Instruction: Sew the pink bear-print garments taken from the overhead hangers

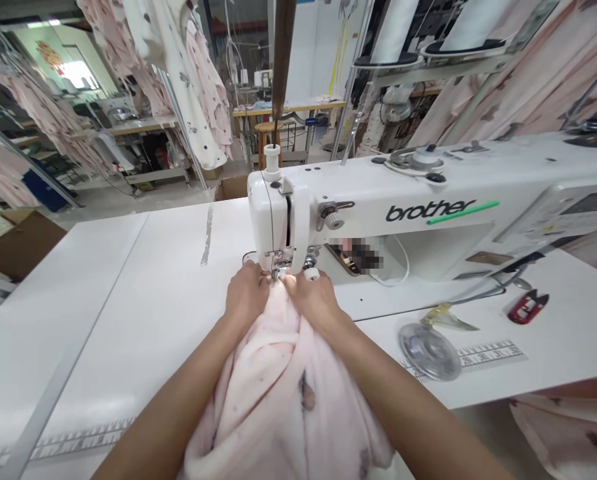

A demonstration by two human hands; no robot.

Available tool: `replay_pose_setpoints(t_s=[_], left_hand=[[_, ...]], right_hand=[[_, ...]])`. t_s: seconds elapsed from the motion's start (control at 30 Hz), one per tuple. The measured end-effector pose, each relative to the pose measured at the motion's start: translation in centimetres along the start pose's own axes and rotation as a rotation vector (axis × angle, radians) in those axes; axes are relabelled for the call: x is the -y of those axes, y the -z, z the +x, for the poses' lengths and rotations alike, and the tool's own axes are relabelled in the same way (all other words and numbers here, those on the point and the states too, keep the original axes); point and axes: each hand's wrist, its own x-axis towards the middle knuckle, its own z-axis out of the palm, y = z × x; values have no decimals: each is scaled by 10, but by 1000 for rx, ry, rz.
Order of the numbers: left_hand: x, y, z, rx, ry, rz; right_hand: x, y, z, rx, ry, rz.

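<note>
Firm pinch — hands (247, 295) on fabric (283, 390)

Up close at the needle.
Pinching pink fabric (283, 387) with left hand (246, 293) and right hand (314, 299), tight against presser foot (277, 270) of white sewing machine (428, 213).

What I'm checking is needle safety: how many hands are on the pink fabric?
2: left hand on the pink fabric left of the needle, right hand right of it.
</note>
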Motion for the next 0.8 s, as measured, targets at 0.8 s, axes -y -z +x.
replay_pose_setpoints(t_s=[0.8], left_hand=[[5, -6, 3, -33, -19, 38]], right_hand=[[0, -8, 3, -44, 3, -29]])
